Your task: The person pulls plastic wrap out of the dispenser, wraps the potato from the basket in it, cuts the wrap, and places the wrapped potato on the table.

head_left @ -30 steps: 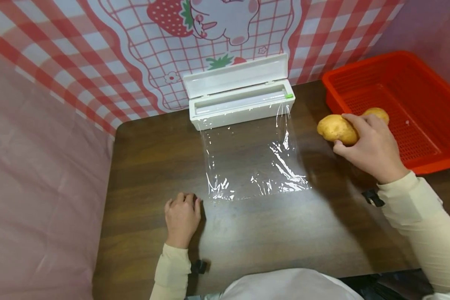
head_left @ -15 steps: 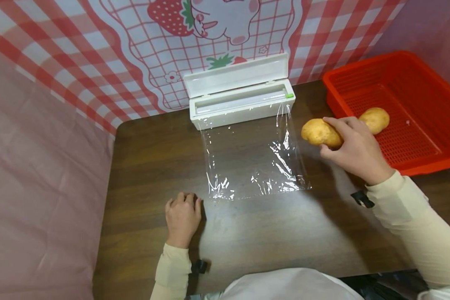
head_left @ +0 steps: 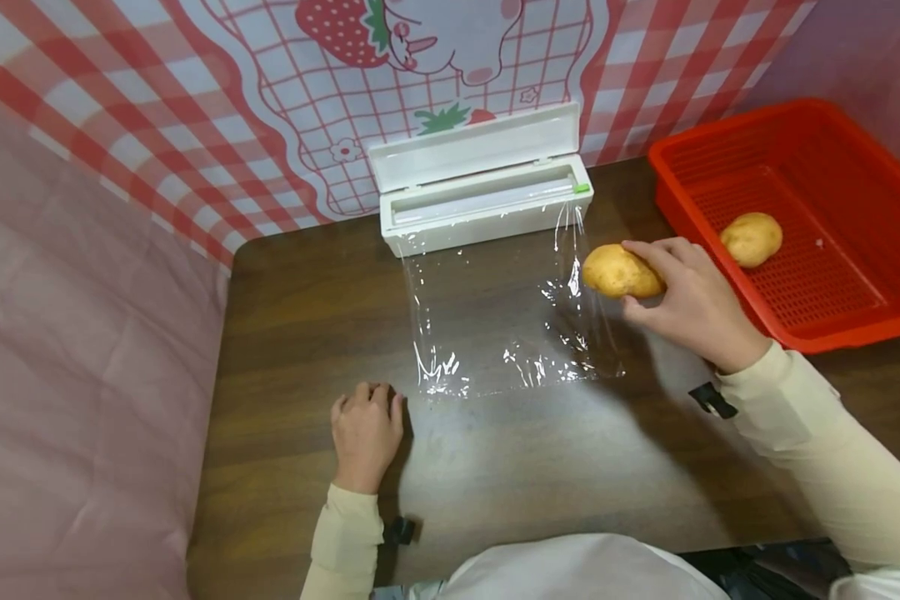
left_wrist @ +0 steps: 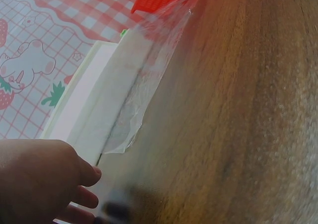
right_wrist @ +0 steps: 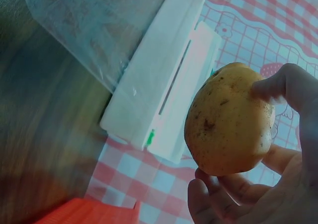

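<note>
My right hand grips a yellow potato between thumb and fingers, above the right edge of a sheet of clear plastic wrap. In the right wrist view the same potato shows brown specks, with the thumb on one side and fingers on the other. The wrap runs forward from a white wrap dispenser, whose lid stands up. My left hand rests on the table near the wrap's front left corner, fingers loosely bent and holding nothing; the left wrist view also shows this hand.
A red plastic basket stands at the right of the wooden table, with another potato in it. Behind the dispenser rises a checked, strawberry-printed backdrop. Pink cloth hangs along the left side.
My right hand has carried the potato leftward from beside the basket to the edge of the wrap, uncovering the potato in the basket. The left hand stays in place.
</note>
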`<state>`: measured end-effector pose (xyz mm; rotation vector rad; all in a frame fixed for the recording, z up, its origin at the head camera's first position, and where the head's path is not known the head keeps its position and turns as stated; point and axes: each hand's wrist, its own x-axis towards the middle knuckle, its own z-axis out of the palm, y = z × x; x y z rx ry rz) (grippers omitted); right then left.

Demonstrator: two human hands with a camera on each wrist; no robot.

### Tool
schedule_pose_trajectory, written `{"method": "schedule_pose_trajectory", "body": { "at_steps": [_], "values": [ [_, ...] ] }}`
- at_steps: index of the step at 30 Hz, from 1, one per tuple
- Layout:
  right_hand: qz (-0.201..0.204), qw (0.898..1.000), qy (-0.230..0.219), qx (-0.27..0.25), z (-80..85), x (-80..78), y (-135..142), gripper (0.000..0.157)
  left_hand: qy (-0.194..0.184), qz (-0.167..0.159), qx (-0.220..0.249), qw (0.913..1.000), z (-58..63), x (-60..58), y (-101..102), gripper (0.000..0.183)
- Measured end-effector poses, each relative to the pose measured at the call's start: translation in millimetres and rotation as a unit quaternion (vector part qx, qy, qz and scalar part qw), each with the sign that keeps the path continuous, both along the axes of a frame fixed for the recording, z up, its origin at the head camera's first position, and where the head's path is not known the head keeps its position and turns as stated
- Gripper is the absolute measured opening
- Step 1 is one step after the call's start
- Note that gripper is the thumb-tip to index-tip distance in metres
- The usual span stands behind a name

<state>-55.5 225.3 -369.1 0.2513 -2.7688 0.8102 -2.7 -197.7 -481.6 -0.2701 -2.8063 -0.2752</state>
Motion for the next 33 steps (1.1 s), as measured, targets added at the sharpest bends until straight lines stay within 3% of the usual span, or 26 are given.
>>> {"method": "schedule_pose_trajectory", "body": {
  "at_steps": [6, 18, 33],
  "values": [
    [0.027, 1.000, -0.015, -0.002, 0.1, -0.1, -7, 0.067, -0.003, 0.003, 0.004, 1.0000, 0.9, 0.3, 1, 0.025],
    [0.114, 0.993, 0.021, -0.001, -8.3, -0.5, -18, 0.067, -0.013, 0.004, 0.007, 0.9999, 0.0, 1.8, 2, 0.026],
    [0.124, 0.992, -0.009, 0.004, -20.3, -2.7, -46, 0.068, -0.014, 0.008, 0.006, 0.9998, -2.9, 0.5, 1, 0.025]
  ]
}}
